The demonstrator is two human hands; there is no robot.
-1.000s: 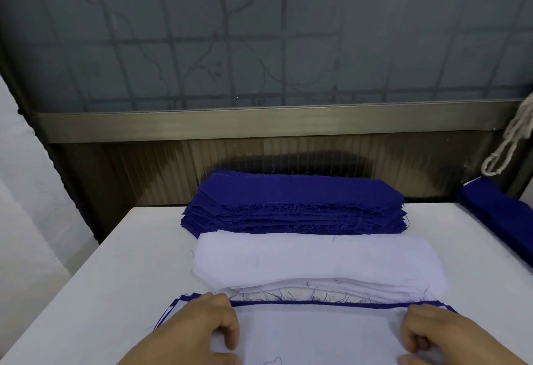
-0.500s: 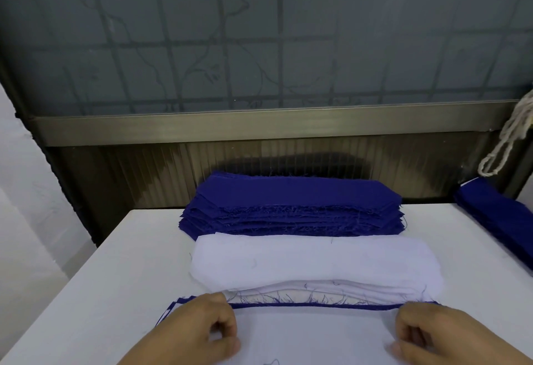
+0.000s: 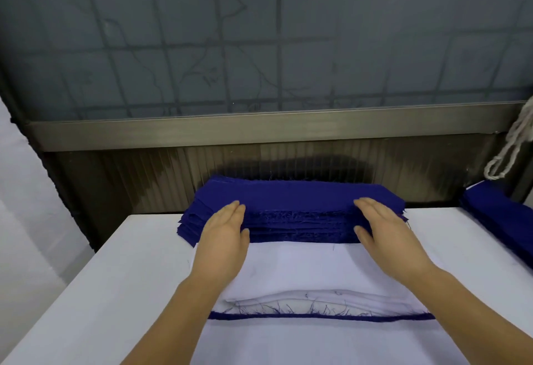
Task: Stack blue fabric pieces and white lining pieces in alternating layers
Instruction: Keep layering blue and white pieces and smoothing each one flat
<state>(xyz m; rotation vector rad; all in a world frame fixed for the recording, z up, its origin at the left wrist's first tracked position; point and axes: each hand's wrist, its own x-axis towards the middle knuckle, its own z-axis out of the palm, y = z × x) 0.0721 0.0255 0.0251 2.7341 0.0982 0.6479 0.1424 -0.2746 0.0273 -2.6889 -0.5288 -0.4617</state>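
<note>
A thick pile of blue fabric pieces (image 3: 297,194) lies at the far side of the white table (image 3: 95,292). In front of it sits a pile of white lining pieces (image 3: 305,269). Nearest to me is the layered stack (image 3: 317,338), white on top with a blue edge showing. My left hand (image 3: 223,237) reaches over the lining, straight fingers on the left front edge of the blue pile. My right hand (image 3: 386,235) does the same at the pile's right front edge. Neither hand holds a piece.
Another blue pile (image 3: 501,220) lies at the table's right edge. A white cord (image 3: 510,145) hangs at the right. A ribbed metal panel and a window rise straight behind the table. The table's left edge drops off beside a white wall.
Both hands left the near stack, where their fingers were curled at its far edge, and reached forward over the lining to the blue pile, fingers now straight.
</note>
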